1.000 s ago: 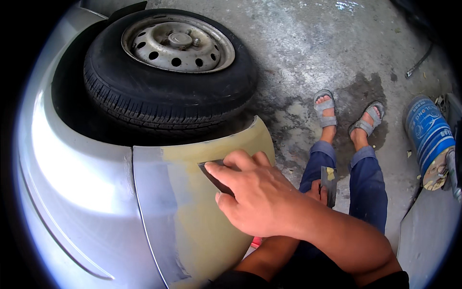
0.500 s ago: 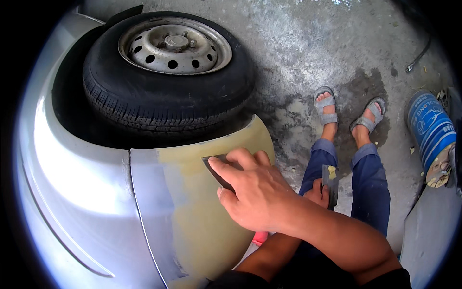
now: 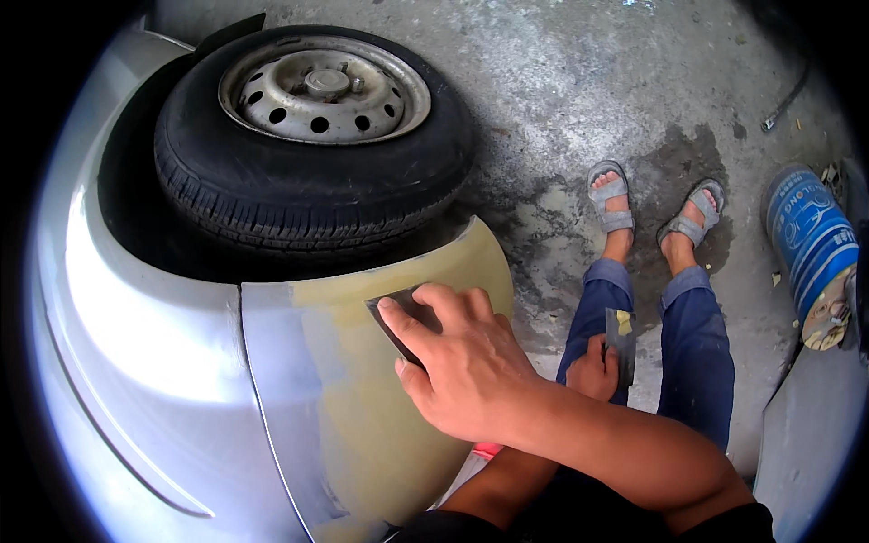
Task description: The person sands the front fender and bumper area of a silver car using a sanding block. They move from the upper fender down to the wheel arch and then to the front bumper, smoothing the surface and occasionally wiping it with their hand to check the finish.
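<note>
My right hand (image 3: 466,362) pinches a thin dark putty spreader (image 3: 422,314) and presses it against the bumper panel (image 3: 362,434) near its upper edge. Fingers lie along the spreader's back, with the thumb below. A broad layer of yellowish filler (image 3: 389,416) covers much of that panel, fading into grey at its left. Beneath my crossed right forearm, my left hand (image 3: 591,371) grips a second flat putty knife (image 3: 622,337) upright in front of my leg. A lump of yellow putty (image 3: 624,320) clings to its blade.
A black tyre on a steel wheel (image 3: 326,83) sits in the wheel arch beyond the panel. Silver bodywork (image 3: 154,344) continues left across a seam. My sandalled feet (image 3: 608,195) stand on stained concrete. At the right a blue can (image 3: 810,226) lies tilted.
My right hand has slid the spreader slightly left along the filler-covered panel. The left hand keeps its grip on the other putty knife, nearly still.
</note>
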Demonstrator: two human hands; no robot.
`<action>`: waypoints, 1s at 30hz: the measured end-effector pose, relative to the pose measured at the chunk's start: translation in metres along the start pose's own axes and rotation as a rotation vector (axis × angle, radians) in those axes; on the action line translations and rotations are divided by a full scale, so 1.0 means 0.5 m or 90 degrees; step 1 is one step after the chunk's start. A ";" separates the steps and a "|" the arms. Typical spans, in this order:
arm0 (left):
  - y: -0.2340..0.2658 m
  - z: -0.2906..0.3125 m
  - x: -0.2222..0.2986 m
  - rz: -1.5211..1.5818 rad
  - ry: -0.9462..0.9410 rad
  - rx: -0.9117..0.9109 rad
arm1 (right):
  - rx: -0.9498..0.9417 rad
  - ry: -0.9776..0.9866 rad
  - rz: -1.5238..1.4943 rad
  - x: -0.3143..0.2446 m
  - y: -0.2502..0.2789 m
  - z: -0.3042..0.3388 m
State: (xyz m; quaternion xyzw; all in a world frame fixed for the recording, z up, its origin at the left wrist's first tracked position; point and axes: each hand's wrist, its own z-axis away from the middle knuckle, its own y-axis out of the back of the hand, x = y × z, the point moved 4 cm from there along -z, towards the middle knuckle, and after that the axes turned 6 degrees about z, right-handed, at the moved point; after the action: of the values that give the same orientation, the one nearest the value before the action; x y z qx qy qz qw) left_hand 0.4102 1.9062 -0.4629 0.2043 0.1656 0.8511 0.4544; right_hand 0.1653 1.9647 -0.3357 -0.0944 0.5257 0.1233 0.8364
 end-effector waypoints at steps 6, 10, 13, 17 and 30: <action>-0.002 -0.003 -0.008 -0.009 -0.010 -0.006 | -0.022 0.032 0.007 0.010 -0.013 0.027; 0.007 0.000 -0.008 -0.020 -0.005 0.023 | -0.022 0.013 -0.045 0.051 0.006 0.028; 0.006 0.002 0.010 0.064 -0.058 0.046 | -0.072 -0.064 -0.053 0.085 0.040 -0.015; -0.010 0.006 -0.006 0.046 -0.078 0.076 | -0.164 0.002 0.032 0.076 0.041 -0.058; 0.009 -0.003 -0.010 0.014 -0.042 0.011 | -0.027 0.015 -0.049 0.038 0.018 0.031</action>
State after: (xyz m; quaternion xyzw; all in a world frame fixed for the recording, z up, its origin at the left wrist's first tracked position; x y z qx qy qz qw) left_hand 0.4086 1.8994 -0.4632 0.2379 0.1561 0.8474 0.4483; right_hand 0.1838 1.9796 -0.3466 -0.1334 0.5288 0.1010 0.8321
